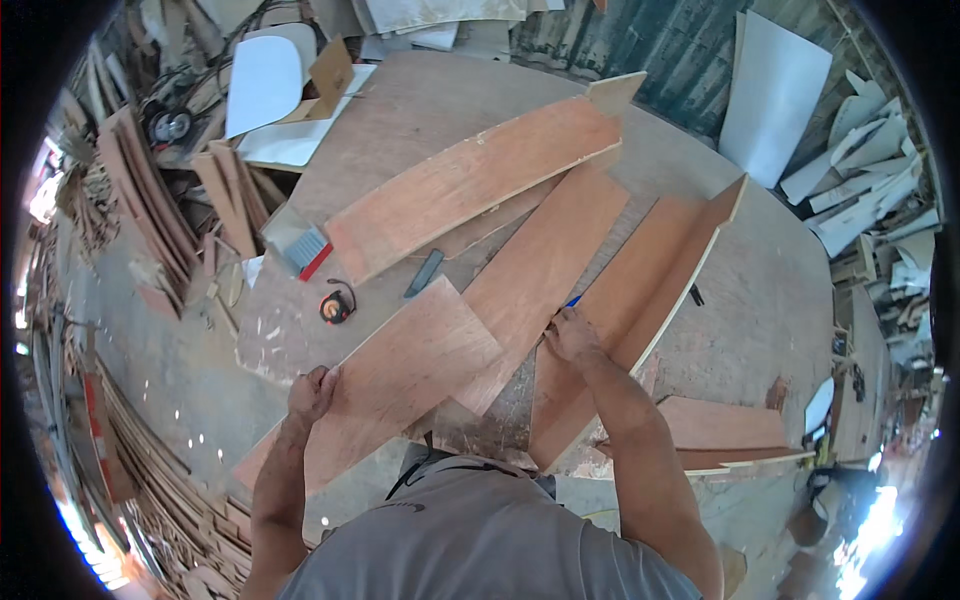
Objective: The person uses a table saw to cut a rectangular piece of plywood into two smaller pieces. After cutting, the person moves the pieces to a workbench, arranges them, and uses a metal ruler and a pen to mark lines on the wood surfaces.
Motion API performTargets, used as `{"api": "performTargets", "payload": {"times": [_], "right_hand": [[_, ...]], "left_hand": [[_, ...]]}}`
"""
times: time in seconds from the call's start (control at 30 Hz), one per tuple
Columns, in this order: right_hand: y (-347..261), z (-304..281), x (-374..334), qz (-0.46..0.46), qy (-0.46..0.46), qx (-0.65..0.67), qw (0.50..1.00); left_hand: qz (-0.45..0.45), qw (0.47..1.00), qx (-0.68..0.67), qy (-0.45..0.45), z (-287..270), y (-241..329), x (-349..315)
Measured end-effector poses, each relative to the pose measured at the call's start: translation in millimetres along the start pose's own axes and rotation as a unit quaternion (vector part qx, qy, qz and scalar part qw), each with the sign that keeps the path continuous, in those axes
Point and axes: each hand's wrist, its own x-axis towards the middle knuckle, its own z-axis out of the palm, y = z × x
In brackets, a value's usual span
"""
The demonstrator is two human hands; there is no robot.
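My left hand point(313, 392) is closed on the left edge of a flat plywood board point(400, 375), which slants over the table's near edge. My right hand point(573, 335) rests with curled fingers at the left edge of an L-shaped plywood piece point(640, 270). At those fingertips a small blue thing point(572, 301) pokes out, mostly hidden, so I cannot tell its kind. Between my hands another flat plywood board point(550, 270) lies partly under the left one. Beyond them sits a longer joined plywood piece point(470, 180) with a pale end block.
On the table point(780, 290) lie a tape measure point(337, 306), a grey-blue bar-shaped object point(424, 273) and a red-and-grey box point(308, 253). Another plywood piece point(725, 425) lies near right. Wood strips point(150, 200) lean at left; a white sheet point(775, 95) stands at far right.
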Motion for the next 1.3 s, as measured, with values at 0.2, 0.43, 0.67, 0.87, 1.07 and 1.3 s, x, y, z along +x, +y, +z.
{"api": "performTargets", "payload": {"times": [0.2, 0.43, 0.67, 0.87, 1.07, 1.3], "right_hand": [[0.8, -17.1, -10.7, 0.073, -0.159, -0.118, 0.977], [1.3, -12.4, -3.1, 0.086, -0.052, 0.008, 0.995], [9.1, 14.9, -1.7, 0.013, 0.061, 0.038, 0.997], [12.4, 27.8, -1.9, 0.051, 0.106, 0.079, 0.990], [16.2, 37.1, -3.9, 0.029, 0.144, 0.095, 0.985], [25.5, -2.6, 5.6, -0.014, -0.023, -0.060, 0.998]], "left_hand": [[0.042, 0.993, 0.014, -0.110, 9.2, -32.6, 87.2], [-0.002, 0.988, 0.001, -0.157, 17.1, -59.7, 115.0], [-0.023, 0.997, -0.032, -0.058, 42.7, -85.9, 108.0], [-0.081, 0.990, -0.116, -0.018, 47.7, -112.6, 107.0], [-0.048, 0.987, -0.155, 0.014, 34.1, -84.7, 109.2], [-0.040, 0.995, -0.091, -0.012, 36.5, -71.4, 113.5]]}}
